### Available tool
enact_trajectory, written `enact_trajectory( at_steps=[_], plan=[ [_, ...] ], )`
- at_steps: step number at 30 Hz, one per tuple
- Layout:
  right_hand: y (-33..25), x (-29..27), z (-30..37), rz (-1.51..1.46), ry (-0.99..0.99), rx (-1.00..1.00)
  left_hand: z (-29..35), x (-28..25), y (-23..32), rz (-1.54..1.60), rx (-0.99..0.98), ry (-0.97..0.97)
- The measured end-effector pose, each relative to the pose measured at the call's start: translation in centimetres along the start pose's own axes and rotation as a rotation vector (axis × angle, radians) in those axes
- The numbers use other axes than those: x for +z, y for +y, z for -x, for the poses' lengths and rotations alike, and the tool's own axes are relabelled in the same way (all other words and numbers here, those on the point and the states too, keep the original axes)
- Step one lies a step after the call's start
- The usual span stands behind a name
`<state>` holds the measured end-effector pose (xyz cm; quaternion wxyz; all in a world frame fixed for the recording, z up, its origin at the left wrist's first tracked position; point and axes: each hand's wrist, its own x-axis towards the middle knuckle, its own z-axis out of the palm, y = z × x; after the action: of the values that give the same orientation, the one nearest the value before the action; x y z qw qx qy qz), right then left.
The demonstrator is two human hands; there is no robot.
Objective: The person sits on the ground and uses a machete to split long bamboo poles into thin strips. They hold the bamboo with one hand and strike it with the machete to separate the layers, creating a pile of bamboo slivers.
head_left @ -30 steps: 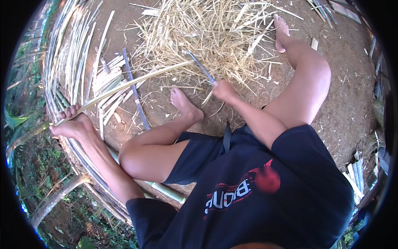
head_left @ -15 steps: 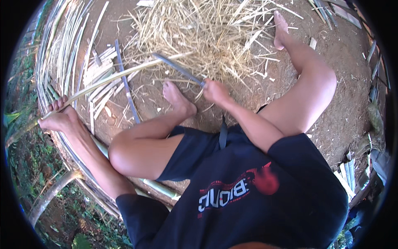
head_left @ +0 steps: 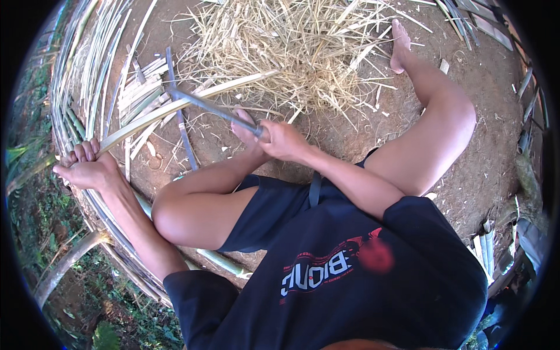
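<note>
A long pale bamboo strip (head_left: 230, 86) slants from the left side up to the heap of shavings. Near its lower end, my left hand (head_left: 90, 164) is closed round it, fingers curled over. My right hand (head_left: 284, 142) grips the handle of a long, narrow-bladed knife (head_left: 219, 109). The blade points left and away, its far part lying across the strip about midway along. Whether the edge bites into the bamboo cannot be made out. Behind the knife is my left foot (head_left: 244, 128), partly hidden by blade and hand.
A heap of curly shavings (head_left: 291, 49) lies on the bare earth ahead. Short split pieces (head_left: 140, 93) are stacked at left, beside a dark flat strip (head_left: 179, 116). Long thin strips (head_left: 96, 64) lie farther left. A branch (head_left: 70, 262) stands out at lower left.
My right hand has moved left and slightly nearer, bringing the knife farther down the strip toward my left hand. The left hand has turned a little, still round the strip.
</note>
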<state>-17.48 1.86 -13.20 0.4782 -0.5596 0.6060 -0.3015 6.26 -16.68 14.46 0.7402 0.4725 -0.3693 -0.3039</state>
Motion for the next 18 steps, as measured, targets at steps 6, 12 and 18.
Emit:
enact_trajectory(
  at_steps=[6, 12, 18],
  plan=[
    [7.9, -1.4, -1.9, -0.079, 0.015, 0.519, -1.5, -0.9, -1.2, -0.099, 0.005, 0.087],
    [3.5, -0.3, -1.3, 0.044, -0.034, 0.252, 1.7, 2.2, -0.5, -0.084, 0.038, 0.088],
    [11.3, -2.6, -3.1, -0.041, -0.076, 0.592, -0.9, 0.6, -1.2, -0.215, 0.089, 0.001]
  ],
)
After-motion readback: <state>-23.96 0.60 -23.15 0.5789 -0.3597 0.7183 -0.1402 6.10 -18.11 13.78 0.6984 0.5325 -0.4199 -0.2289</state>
